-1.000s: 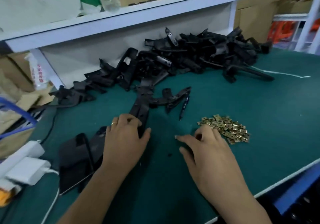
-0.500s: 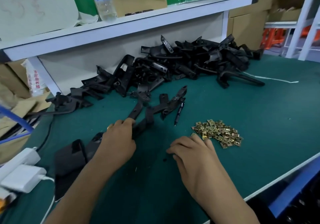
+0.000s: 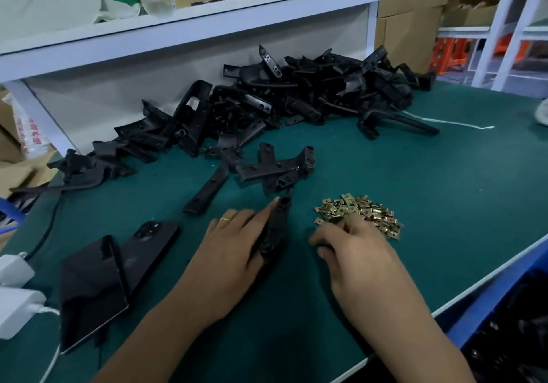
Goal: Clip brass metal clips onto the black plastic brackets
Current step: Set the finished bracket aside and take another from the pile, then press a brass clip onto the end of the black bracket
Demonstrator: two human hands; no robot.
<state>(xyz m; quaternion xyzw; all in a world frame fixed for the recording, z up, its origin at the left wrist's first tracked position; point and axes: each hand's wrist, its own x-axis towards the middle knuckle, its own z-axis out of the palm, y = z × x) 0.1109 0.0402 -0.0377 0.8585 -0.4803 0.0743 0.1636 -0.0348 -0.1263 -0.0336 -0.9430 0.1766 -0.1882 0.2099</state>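
Note:
My left hand grips a long black plastic bracket near the middle of the green mat, with the index finger lying along it. The bracket points away from me. Just right of it lies a small heap of brass metal clips. My right hand rests at the near edge of that heap, its curled fingertips among the clips. Whether it pinches a clip is hidden by the fingers. A big pile of black brackets lies at the back under the shelf.
Loose brackets lie between the pile and my hands. A black phone and a dark flat stand sit to the left, with white chargers beyond. The table's front edge runs close on the right.
My left hand has drawn one bracket away from the loose ones, toward the clips. My right hand has moved right from the bare mat onto the clip heap.

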